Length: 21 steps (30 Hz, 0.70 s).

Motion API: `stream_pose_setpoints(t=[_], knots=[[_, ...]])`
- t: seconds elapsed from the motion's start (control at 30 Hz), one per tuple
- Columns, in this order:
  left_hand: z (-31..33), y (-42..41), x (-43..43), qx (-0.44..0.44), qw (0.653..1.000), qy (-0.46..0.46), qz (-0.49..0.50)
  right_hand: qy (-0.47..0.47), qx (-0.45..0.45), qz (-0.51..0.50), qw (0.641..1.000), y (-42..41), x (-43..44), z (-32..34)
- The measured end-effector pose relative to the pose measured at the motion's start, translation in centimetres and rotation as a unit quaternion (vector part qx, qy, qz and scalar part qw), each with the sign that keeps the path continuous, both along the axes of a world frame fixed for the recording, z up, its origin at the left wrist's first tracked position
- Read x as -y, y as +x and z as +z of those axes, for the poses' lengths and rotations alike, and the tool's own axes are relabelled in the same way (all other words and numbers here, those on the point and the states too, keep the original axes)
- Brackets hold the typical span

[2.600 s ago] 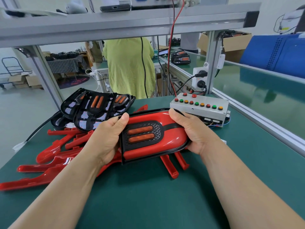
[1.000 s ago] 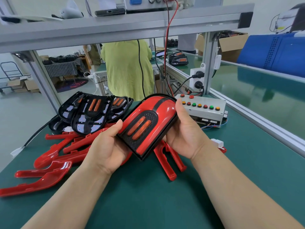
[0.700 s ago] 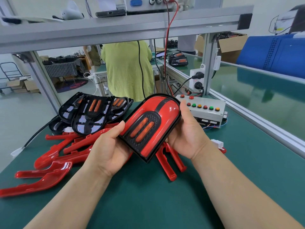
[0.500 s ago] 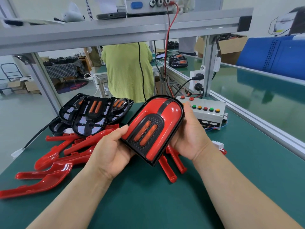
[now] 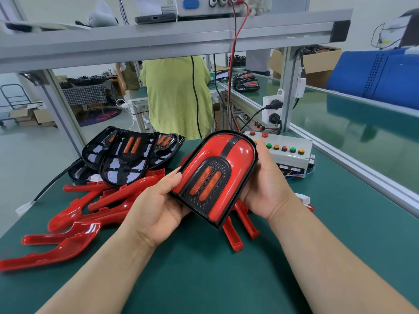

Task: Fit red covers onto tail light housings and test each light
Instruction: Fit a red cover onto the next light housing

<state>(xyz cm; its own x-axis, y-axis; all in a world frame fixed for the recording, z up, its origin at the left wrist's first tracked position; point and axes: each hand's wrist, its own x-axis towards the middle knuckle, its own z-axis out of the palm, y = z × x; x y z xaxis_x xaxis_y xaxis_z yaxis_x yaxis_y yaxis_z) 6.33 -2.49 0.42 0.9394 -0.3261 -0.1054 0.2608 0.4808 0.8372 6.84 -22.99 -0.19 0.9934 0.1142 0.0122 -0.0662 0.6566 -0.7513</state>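
Observation:
A tail light with its red cover fitted on a black housing is held above the green table, standing nearly upright with the rounded end away from me. My left hand grips its lower left edge, thumb on the front face. My right hand cups its right side from behind. Several loose red covers lie in a heap at the left. A stack of bare black housings sits behind them. A grey test box with coloured buttons stands just behind my right hand.
An aluminium frame post with a power socket rises behind the test box. A black cable runs off the table's left edge. A white connector lies by my right wrist. A person in a green top stands beyond the table.
The tail light has been swung from lying flat crosswise to standing nearly upright, rounded end away. Both hands have kept hold and shifted with it.

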Motion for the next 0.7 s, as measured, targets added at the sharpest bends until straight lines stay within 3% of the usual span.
stream_pose_setpoints(t=[0.4,0.6,0.7], knots=[[0.4,-0.3,0.3,0.005,1.0,0.02,0.007,-0.035,-0.015,-0.042,0.998,-0.3,0.4,0.5],[0.9,-0.6,0.1,0.032,0.999,0.038,-0.018,-0.082,-0.032,-0.012,0.996,-0.9,2.7,1.5],[1.0,-0.8,0.4,0.016,0.999,0.022,-0.035,-0.103,-0.085,-0.135,0.982,-0.4,3.5,1.9]])
